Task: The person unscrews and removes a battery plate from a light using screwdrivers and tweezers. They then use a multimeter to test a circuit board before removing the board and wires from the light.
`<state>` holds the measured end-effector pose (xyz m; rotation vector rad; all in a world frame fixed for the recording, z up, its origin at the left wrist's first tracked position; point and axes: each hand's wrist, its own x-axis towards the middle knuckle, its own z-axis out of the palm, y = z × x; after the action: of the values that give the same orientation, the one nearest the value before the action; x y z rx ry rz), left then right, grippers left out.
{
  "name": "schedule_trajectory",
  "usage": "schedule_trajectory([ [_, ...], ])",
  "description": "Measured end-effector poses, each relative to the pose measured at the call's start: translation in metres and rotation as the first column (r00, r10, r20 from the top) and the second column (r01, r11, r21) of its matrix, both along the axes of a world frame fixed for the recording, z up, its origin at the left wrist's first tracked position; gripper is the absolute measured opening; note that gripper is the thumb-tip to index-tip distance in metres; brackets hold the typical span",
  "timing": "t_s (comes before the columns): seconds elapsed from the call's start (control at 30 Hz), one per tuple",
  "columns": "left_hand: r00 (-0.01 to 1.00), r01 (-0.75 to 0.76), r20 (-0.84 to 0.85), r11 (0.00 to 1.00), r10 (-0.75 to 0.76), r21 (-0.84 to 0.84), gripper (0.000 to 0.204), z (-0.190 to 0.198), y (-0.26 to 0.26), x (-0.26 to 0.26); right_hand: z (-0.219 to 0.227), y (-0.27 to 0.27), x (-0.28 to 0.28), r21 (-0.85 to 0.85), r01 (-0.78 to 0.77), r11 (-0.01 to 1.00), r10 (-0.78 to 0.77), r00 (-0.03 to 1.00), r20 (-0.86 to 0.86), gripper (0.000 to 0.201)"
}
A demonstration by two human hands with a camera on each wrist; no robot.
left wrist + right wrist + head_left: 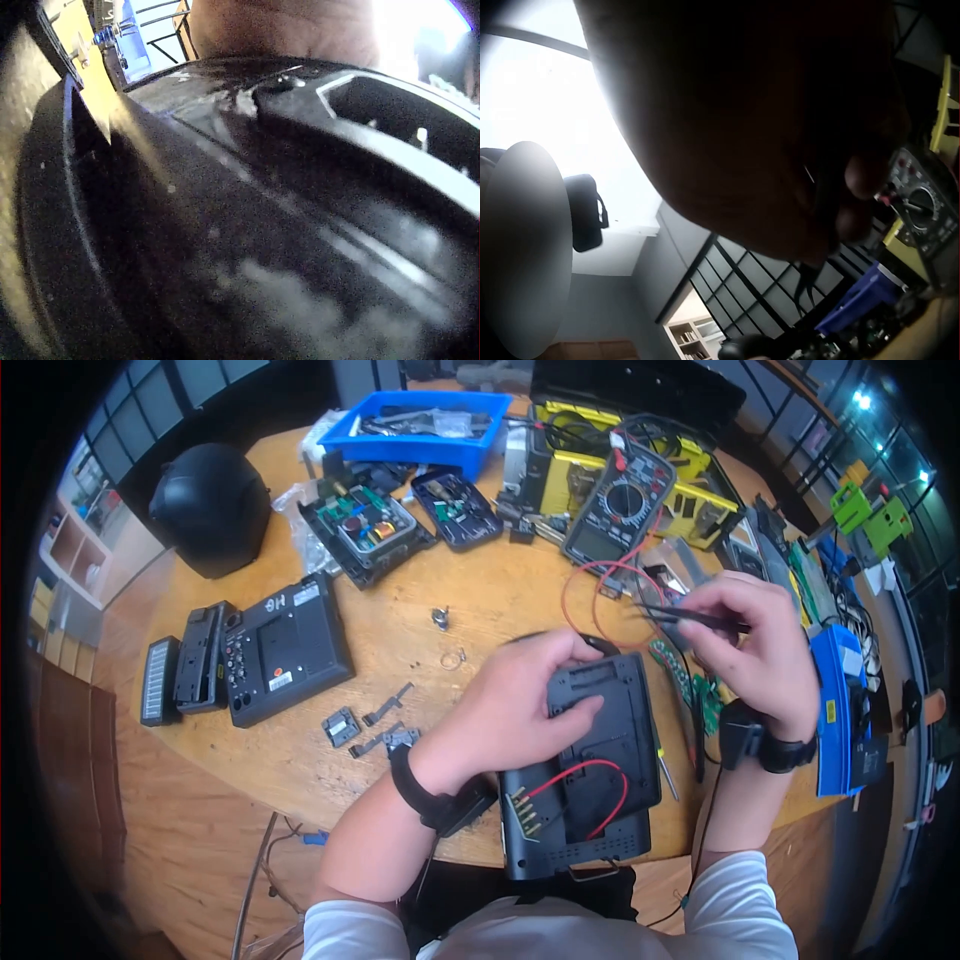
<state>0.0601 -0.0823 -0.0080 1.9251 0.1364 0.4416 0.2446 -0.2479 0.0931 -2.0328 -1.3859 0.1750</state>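
Observation:
My left hand (525, 700) grips the upper left part of a black device housing (600, 740), its thumb lying across the front. A red wire (622, 785) loops over the housing's lower part, beside several brass contacts (525, 812). The dark housing (225, 225) fills most of the left wrist view. My right hand (755, 645) pinches dark tweezers (700, 618) above and right of the housing, their tips pointing left and apart from it. In the right wrist view the right hand (750, 142) is in deep shadow, its fingers curled round a dark tool.
A multimeter (622, 505) with red leads stands behind, by a yellow toolbox (570, 480). A blue tray (470, 457) and opened devices (370, 530) lie at the back. Black housings (290, 645) stand left; small parts (341, 727) lie near the left forearm. A screwdriver (667, 772) lies right of the housing.

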Motion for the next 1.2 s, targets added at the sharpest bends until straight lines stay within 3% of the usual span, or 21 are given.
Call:
schedule_trajectory([
  [0.03, 0.999, 0.000, -0.032, 0.999, -0.002, -0.053, 0.033, 0.000, 0.000, 0.000, 0.008, -0.010, -0.002, -0.012, -0.122, 0.992, 0.123, 0.987, 0.103, 0.014],
  [0.07, 0.999, 0.010, -0.042, 0.998, -0.013, -0.064, 0.033, -0.004, -0.001, 0.000, 0.015, -0.017, -0.005, -0.022, -0.112, 0.994, 0.113, 0.989, 0.093, 0.014],
  [0.13, 0.992, -0.061, 0.108, 0.998, 0.060, 0.005, 0.030, -0.010, 0.000, 0.003, 0.024, -0.027, -0.012, -0.171, -0.310, 0.935, 0.328, 0.941, 0.086, 0.016],
  [0.17, 0.993, -0.061, 0.097, 0.998, 0.064, -0.030, 0.030, -0.010, 0.000, 0.003, 0.021, -0.029, -0.014, -0.176, -0.328, 0.928, 0.345, 0.935, 0.076, 0.016],
  [0.27, 0.992, -0.064, 0.107, 0.996, 0.069, -0.055, 0.030, -0.012, 0.000, 0.004, 0.014, -0.027, -0.018, -0.219, -0.334, 0.917, 0.378, 0.902, 0.207, 0.014],
  [0.4, 0.994, -0.072, 0.077, 0.995, 0.077, -0.070, 0.030, -0.008, 0.000, 0.002, 0.013, -0.025, -0.018, -0.221, -0.339, 0.915, 0.383, 0.901, 0.203, 0.013],
  [0.47, 0.998, -0.047, -0.044, 0.996, 0.044, -0.082, 0.032, -0.002, 0.001, 0.000, 0.015, -0.025, -0.018, -0.226, -0.346, 0.911, 0.391, 0.899, 0.198, 0.014],
  [0.67, 0.993, -0.064, 0.101, 0.998, 0.066, -0.022, 0.029, -0.011, 0.002, 0.004, 0.014, -0.025, -0.017, -0.225, -0.358, 0.906, 0.404, 0.891, 0.209, 0.014],
  [1.0, 0.993, -0.077, 0.092, 0.997, 0.078, -0.020, 0.029, -0.007, 0.001, 0.002, 0.012, -0.026, -0.029, -0.227, -0.366, 0.902, 0.411, 0.889, 0.201, 0.012],
  [1.07, 0.997, -0.065, -0.033, 0.997, 0.064, -0.028, 0.032, -0.001, 0.001, 0.000, 0.011, -0.025, -0.029, -0.227, -0.373, 0.900, 0.419, 0.884, 0.209, 0.011],
  [1.2, 0.997, -0.070, -0.030, 0.997, 0.069, -0.026, 0.031, -0.001, 0.001, 0.000, 0.014, -0.025, -0.029, -0.205, -0.393, 0.896, 0.436, 0.868, 0.238, 0.012],
])
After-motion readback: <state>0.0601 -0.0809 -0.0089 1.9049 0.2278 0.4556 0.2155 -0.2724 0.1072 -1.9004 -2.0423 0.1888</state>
